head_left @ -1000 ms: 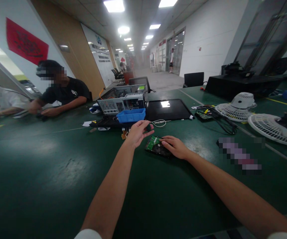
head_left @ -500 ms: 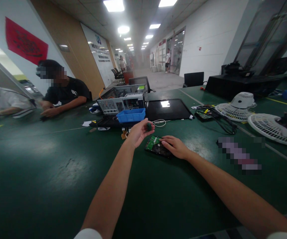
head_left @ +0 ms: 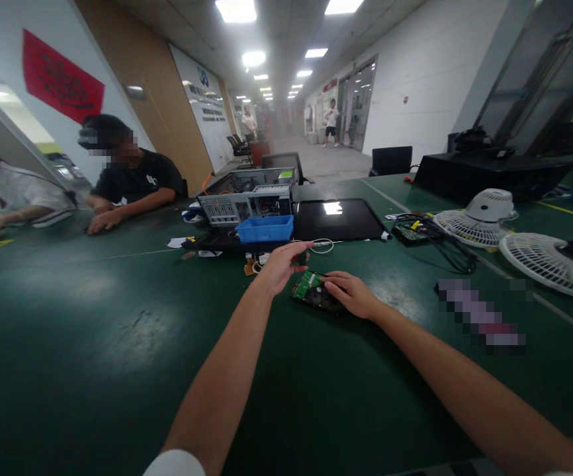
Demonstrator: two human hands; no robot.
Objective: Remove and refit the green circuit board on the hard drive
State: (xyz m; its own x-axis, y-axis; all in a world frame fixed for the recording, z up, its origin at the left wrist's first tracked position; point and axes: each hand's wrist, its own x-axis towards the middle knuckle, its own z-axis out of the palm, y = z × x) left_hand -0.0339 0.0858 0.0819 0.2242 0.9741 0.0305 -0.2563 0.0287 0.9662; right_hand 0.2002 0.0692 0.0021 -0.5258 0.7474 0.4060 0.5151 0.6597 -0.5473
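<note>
A hard drive (head_left: 316,295) lies flat on the green table, its green circuit board facing up. My right hand (head_left: 352,294) rests over its right end, fingers on the board and the casing, holding it against the tabletop. Just above the drive's left end, my left hand (head_left: 282,266) curls its fingers and thumb around a small dark object (head_left: 303,258). What that object is cannot be made out. Beyond my left hand stands a blue plastic bin (head_left: 265,229), and a thin white cable (head_left: 323,246) loops beside my fingertips.
An open computer case (head_left: 247,195) stands behind the bin, beside a black flat panel (head_left: 339,219). To the right lie tangled black cables (head_left: 458,254), white fan parts (head_left: 539,264) and a blurred-out item (head_left: 480,311). Two people sit at the table's left side.
My left hand has lowered slightly toward the drive and turned, its fingers now stretching further right over the dark object. My right hand stays on the drive. The whole view has shifted slightly.
</note>
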